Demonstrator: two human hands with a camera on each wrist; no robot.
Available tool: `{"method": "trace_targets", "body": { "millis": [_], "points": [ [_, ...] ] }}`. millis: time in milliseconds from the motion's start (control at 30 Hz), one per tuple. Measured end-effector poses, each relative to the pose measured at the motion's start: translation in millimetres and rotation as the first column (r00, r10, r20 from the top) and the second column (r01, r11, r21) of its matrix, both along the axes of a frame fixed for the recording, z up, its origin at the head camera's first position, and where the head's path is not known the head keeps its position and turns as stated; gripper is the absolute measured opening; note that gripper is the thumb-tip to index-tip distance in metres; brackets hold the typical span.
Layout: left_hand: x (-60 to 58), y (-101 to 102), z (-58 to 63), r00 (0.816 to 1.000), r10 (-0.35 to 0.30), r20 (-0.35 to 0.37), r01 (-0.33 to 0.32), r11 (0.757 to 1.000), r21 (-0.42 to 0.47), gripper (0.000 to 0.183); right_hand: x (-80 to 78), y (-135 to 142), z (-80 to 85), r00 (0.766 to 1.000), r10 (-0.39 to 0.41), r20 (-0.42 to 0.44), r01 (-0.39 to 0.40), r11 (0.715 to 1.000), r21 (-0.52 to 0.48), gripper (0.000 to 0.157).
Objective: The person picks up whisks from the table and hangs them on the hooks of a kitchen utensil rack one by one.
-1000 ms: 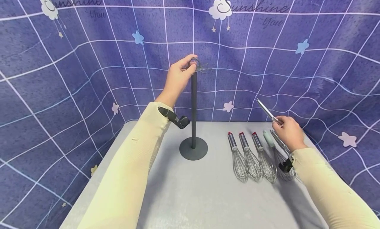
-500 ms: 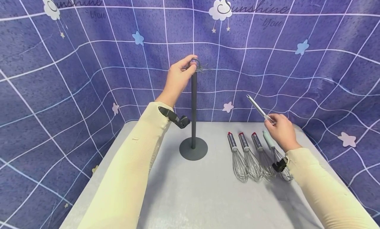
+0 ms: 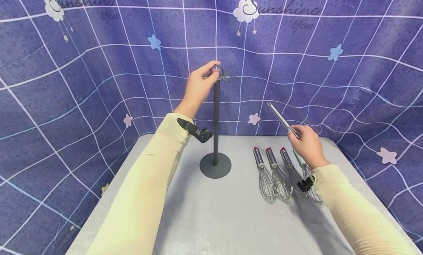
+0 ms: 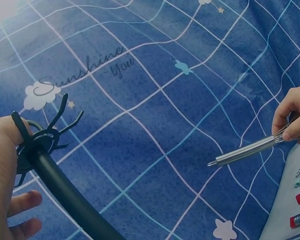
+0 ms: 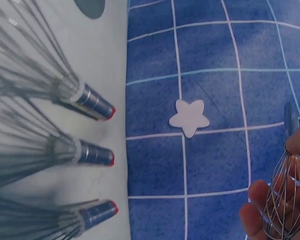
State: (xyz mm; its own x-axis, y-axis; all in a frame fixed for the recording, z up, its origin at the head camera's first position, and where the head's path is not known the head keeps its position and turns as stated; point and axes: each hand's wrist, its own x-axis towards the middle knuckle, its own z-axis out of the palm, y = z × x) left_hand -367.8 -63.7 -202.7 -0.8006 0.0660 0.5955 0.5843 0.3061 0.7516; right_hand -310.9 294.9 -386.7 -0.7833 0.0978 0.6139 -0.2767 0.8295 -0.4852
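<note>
A dark upright stand (image 3: pixel 216 119) with a round base is on the table, a ring and thin hooks (image 4: pixel 59 117) at its top. My left hand (image 3: pixel 197 84) grips that top end by the ring, thumb and forefinger on it. In my right hand (image 3: pixel 307 144) is a small steel whisk (image 3: pixel 280 115), pinched near where the handle meets the wires; its handle points up and left, toward the stand but well apart from it. The right wrist view shows its wire loops (image 5: pixel 284 195) under my palm. The hooks visible in the left wrist view carry nothing.
Three red-tipped whisks (image 3: pixel 272 161) lie side by side on the grey table (image 3: pixel 211 211), right of the stand. A whisk with a pale green handle (image 3: pixel 300 157) lies beside them, partly under my right wrist. A blue gridded curtain (image 3: pixel 132 64) hangs behind and at the sides.
My right hand has carried the steel whisk left and slightly up, closer to the stand. My left hand stays on the stand's top.
</note>
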Motion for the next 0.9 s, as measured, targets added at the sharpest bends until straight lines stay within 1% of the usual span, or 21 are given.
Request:
{"method": "trace_targets", "body": {
  "millis": [267, 433, 667, 900],
  "points": [
    [-1.2, 0.4, -0.4, 1.0, 0.007, 0.005, -0.007, 1.0, -0.014, 0.033, -1.7, -13.1, 5.3, 0.998, 0.039, -0.057, -0.041, 0.999, -0.034, 0.024],
    [-0.9, 0.9, 0.0, 1.0, 0.012, -0.004, -0.012, 1.0, -0.013, 0.033, -1.2, -21.2, 10.3, 0.996, 0.05, -0.072, -0.054, 0.998, -0.044, 0.025],
    [1.7, -0.1, 1.4, 1.0, 0.001, -0.005, -0.001, 1.0, -0.004, 0.034, -1.2, -31.3, 17.6, 0.994, 0.057, -0.09, -0.062, 0.997, -0.055, 0.025],
    [-0.1, -0.1, 0.3, 1.0, 0.0, 0.004, 0.0, 1.0, 0.002, 0.034, 0.4, -38.9, 25.2, 0.991, 0.069, -0.112, -0.077, 0.995, -0.066, 0.025]
  ]
}}
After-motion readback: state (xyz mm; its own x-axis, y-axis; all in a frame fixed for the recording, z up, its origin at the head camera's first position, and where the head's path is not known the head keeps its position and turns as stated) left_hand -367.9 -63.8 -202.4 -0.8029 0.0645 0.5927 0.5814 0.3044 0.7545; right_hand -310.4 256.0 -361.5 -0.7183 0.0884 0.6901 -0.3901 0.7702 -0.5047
